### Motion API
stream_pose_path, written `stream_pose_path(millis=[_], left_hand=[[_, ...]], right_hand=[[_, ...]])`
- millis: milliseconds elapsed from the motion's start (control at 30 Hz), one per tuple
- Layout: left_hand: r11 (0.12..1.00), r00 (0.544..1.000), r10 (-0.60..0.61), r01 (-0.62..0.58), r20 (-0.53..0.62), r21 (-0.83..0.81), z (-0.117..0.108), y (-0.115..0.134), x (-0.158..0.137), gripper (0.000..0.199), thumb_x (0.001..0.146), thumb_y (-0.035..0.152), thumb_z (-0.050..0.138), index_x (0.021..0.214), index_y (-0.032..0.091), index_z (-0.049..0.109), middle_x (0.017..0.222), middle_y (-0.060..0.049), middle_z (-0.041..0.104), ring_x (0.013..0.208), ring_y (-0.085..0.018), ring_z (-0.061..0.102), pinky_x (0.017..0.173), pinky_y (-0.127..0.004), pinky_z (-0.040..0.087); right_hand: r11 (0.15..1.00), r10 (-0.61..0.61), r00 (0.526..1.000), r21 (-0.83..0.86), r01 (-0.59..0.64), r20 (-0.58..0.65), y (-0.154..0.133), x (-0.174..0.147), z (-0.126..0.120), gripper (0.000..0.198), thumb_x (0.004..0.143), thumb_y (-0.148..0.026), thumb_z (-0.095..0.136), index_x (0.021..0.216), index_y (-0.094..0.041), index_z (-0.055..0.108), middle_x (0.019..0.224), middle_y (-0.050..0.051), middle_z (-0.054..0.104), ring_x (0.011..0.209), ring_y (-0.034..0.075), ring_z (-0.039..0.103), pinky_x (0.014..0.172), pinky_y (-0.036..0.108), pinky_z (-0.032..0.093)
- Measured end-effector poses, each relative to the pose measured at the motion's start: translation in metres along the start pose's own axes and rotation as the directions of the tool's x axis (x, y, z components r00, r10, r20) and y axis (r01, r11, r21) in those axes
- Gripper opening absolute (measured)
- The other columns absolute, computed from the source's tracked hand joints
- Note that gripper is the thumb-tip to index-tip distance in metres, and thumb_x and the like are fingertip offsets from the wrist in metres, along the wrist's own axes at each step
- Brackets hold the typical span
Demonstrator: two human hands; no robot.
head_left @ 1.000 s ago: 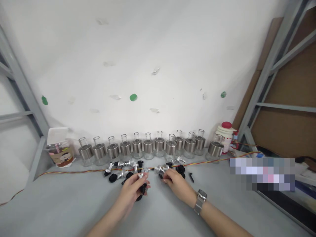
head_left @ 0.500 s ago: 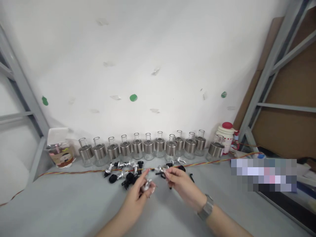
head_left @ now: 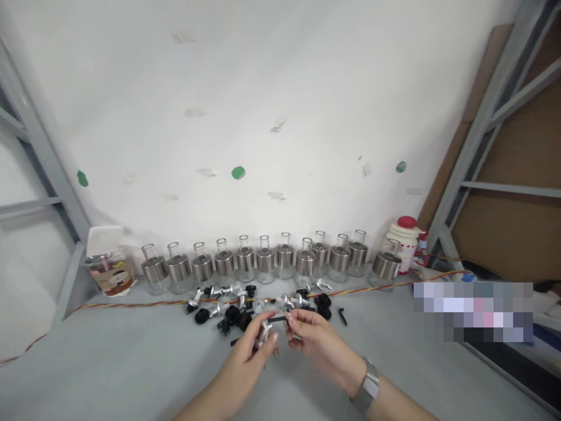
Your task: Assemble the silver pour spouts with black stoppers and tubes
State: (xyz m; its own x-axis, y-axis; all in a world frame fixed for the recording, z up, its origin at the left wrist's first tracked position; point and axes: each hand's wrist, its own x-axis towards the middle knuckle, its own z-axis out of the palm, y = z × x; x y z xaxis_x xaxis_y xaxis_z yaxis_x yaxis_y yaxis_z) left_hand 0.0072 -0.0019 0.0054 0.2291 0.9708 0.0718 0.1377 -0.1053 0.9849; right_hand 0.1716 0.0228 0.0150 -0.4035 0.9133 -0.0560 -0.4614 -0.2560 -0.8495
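My left hand [head_left: 248, 354] is closed around a silver bottle pourer [head_left: 265, 332], whose lower part is hidden by my fingers. With thumb and fingertips my right hand [head_left: 318, 339] pinches a thin black tube [head_left: 276, 320]. The tube's free end points left and reaches the top of the pourer; I cannot tell whether it is fitted in. Just beyond both hands lie loose silver pourers [head_left: 218, 310] and black stoppers [head_left: 202, 316]. Another short black tube [head_left: 342, 316] rests on the table to the right.
Several glass bottles with steel sleeves [head_left: 225, 264] stand in a row along the wall. A twisted red-yellow wire [head_left: 149, 304] crosses the grey table [head_left: 114, 362]. At the left is a plastic cup [head_left: 109, 275], at the right a white bottle with a red lid [head_left: 404, 240].
My right hand has come away from the loose parts, slightly towards me and left, and now holds a black tube against the pourer. My left hand still holds the pourer.
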Motion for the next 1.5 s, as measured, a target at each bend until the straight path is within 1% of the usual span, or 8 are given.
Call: stream_pose_path(millis=[200,300,433,600,833,1133,1300,1500], left_hand=[[0.985,0.996,0.089,-0.091,0.02,0.145,0.004,0.011,-0.005,0.023,0.084,0.037,0.04,0.096,0.021,0.052,0.063,0.002,0.053,0.06,-0.013,0.05,0.059,-0.021,0.038],[0.957,0.991,0.129,-0.135,0.037,0.257,0.003,0.012,-0.006,0.022,0.085,0.035,0.038,0.077,0.021,0.052,0.055,0.003,0.049,0.054,-0.012,0.047,0.056,-0.02,0.035],[0.95,0.992,0.128,-0.129,0.021,0.286,0.001,0.008,-0.005,0.024,0.085,0.037,0.037,0.075,0.021,0.052,0.048,0.004,0.047,0.047,-0.012,0.046,0.052,-0.02,0.035],[0.98,0.995,0.039,-0.019,-0.097,0.197,0.0,0.005,-0.005,0.029,0.084,0.046,0.034,0.075,0.022,0.048,0.038,0.007,0.042,0.033,-0.01,0.04,0.039,-0.018,0.032],[0.981,0.992,-0.038,0.061,-0.124,0.184,0.002,0.005,-0.005,0.033,0.082,0.052,0.031,0.08,0.023,0.045,0.035,0.008,0.042,0.028,-0.01,0.038,0.031,-0.016,0.029],[0.96,0.989,-0.007,0.048,-0.146,0.277,-0.002,-0.006,0.003,0.03,0.082,0.049,0.034,0.075,0.022,0.045,0.036,0.007,0.046,0.031,-0.01,0.043,0.034,-0.016,0.031],[0.994,0.986,-0.025,0.042,-0.163,0.099,0.002,-0.002,-0.001,0.033,0.08,0.054,0.031,0.08,0.023,0.042,0.037,0.007,0.046,0.028,-0.009,0.041,0.03,-0.015,0.031],[0.992,0.969,0.079,-0.055,-0.233,0.109,0.006,0.003,-0.008,0.032,0.082,0.052,0.032,0.086,0.023,0.042,0.054,0.005,0.049,0.032,-0.006,0.04,0.031,-0.015,0.031]], right_hand=[[0.993,0.01,0.995,-0.114,0.002,0.104,0.01,-0.002,0.002,0.023,0.064,-0.033,0.069,0.065,-0.013,0.058,0.054,-0.003,0.05,0.051,0.007,0.043,0.052,0.02,0.031],[0.939,-0.014,0.995,-0.34,0.048,0.102,0.013,0.001,0.002,0.026,0.07,-0.038,0.061,0.066,-0.014,0.056,0.055,-0.003,0.05,0.05,0.008,0.045,0.051,0.021,0.034],[0.513,-0.2,0.98,-0.851,0.111,0.008,0.001,0.01,-0.01,0.025,0.079,-0.035,0.047,0.069,-0.015,0.056,0.06,0.0,0.056,0.052,0.012,0.051,0.051,0.024,0.039],[0.226,-0.438,0.895,-0.974,0.017,-0.086,-0.029,0.016,-0.045,0.013,0.077,-0.014,0.045,0.077,-0.017,0.057,0.083,0.008,0.055,0.082,0.02,0.049,0.075,0.032,0.035],[-0.029,-0.439,0.898,-0.998,-0.055,-0.037,-0.032,0.015,-0.063,0.025,0.069,0.001,0.044,0.072,-0.017,0.062,0.079,0.009,0.055,0.081,0.022,0.049,0.072,0.032,0.033],[-0.033,-0.368,0.921,-0.991,0.128,0.131,-0.008,0.024,-0.05,0.014,0.077,-0.016,0.052,0.086,-0.021,0.062,0.09,0.004,0.056,0.089,0.02,0.05,0.08,0.028,0.035],[0.038,-0.377,0.921,-0.992,0.12,0.097,0.004,0.032,-0.053,0.011,0.075,-0.013,0.053,0.083,-0.018,0.059,0.088,0.006,0.054,0.087,0.02,0.051,0.08,0.029,0.036],[0.183,-0.403,0.914,-0.976,0.121,0.037,0.002,0.033,-0.053,0.008,0.075,-0.014,0.051,0.071,-0.017,0.056,0.08,0.006,0.055,0.079,0.02,0.051,0.076,0.029,0.036]])
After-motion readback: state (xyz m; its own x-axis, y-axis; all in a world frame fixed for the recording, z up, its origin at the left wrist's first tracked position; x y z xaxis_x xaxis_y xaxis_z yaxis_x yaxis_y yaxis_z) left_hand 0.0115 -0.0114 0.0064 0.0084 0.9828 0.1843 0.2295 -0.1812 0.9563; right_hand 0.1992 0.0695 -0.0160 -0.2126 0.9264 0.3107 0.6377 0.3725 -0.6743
